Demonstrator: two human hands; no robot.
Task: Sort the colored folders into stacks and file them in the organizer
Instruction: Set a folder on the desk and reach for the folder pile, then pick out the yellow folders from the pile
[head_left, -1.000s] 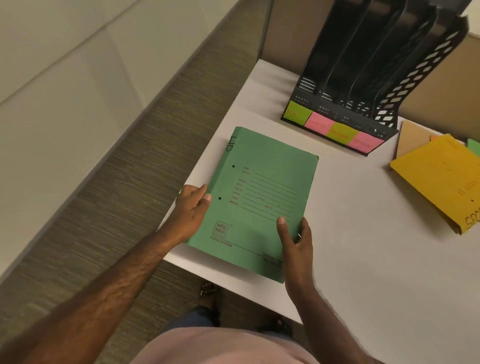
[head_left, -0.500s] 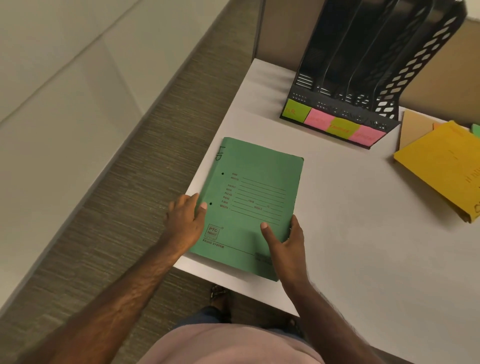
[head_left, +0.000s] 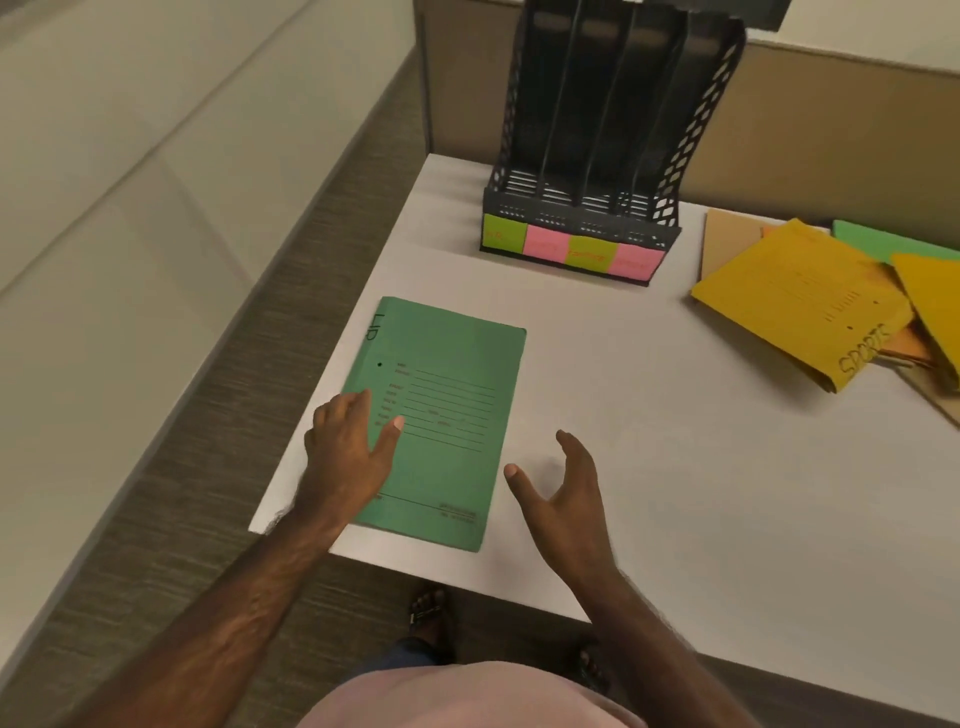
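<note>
A green folder lies flat near the left front corner of the white table. My left hand rests on its left edge with fingers spread, pressing rather than gripping. Just right of the folder hovers my right hand, open and empty, off the folder. The black mesh organizer stands at the back with several upright slots, and green and pink sticky labels run along its front. A loose pile of folders sits at the right, with a yellow one marked SPORTS on top.
In the right pile I also see a second yellow folder, a green one and a brown one. The table's left edge drops to a carpeted floor. A beige partition stands behind the table.
My right hand has let go of the green folder and pulled off to its right. The folder now lies flat, and my left hand has slid onto its left edge.
</note>
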